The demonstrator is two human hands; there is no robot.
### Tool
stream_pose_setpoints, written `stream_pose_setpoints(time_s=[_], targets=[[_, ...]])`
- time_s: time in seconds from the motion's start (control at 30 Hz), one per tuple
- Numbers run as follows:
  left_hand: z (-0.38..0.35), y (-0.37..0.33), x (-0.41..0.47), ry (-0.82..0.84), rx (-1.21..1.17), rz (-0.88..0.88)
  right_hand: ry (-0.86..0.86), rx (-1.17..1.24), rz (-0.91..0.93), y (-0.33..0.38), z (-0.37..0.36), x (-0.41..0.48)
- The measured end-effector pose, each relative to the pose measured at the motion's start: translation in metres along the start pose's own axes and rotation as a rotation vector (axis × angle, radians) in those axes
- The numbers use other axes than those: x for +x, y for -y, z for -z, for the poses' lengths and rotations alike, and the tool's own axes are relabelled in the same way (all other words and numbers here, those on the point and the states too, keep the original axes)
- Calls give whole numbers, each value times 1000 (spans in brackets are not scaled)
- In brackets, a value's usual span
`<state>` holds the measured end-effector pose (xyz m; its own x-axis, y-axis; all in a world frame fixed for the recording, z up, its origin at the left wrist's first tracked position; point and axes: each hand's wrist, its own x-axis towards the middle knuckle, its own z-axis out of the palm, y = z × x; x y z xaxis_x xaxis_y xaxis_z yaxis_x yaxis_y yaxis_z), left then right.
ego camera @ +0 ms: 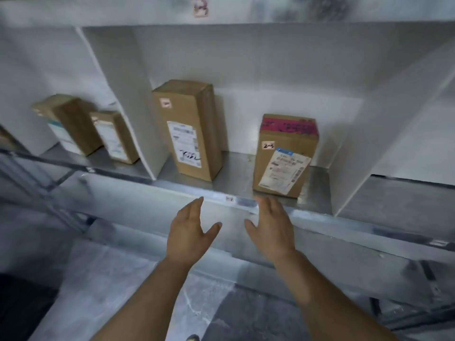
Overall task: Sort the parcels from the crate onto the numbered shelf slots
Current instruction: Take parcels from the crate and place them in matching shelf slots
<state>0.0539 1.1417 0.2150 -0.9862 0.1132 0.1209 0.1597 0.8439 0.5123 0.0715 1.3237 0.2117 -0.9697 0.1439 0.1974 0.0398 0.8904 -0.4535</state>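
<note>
Two brown cardboard parcels stand upright in the middle shelf slot. The taller parcel (188, 130) is on the left and carries a white shipping label. The shorter parcel (285, 156) on the right has pink tape on top and a small tag reading 2-3. My left hand (190, 231) and my right hand (270, 227) hover just in front of the metal shelf edge (172, 190), below the parcels. Both hands have their fingers spread and hold nothing. The crate is out of sight.
Two more brown parcels (66, 124) (114, 136) stand in the slot to the left. White divider panels (128, 99) separate the slots. A small number tag (229, 198) sits on the shelf lip, another tag (200, 7) on the shelf above. Grey floor lies below.
</note>
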Motion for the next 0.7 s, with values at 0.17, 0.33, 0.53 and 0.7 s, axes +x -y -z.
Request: stream_pose_setpoints(time_s=[0.17, 0.33, 0.53, 0.7], targets=[[32, 45, -25, -137, 131, 113, 98, 28, 175, 46, -20, 10], [63, 92, -47, -205, 176, 249, 161, 20, 335, 106, -42, 15], [118, 167, -74, -301, 232, 394, 252, -52, 566, 202, -66, 18], [178, 239, -108, -408, 259, 532, 305, -93, 709, 303, -97, 9]])
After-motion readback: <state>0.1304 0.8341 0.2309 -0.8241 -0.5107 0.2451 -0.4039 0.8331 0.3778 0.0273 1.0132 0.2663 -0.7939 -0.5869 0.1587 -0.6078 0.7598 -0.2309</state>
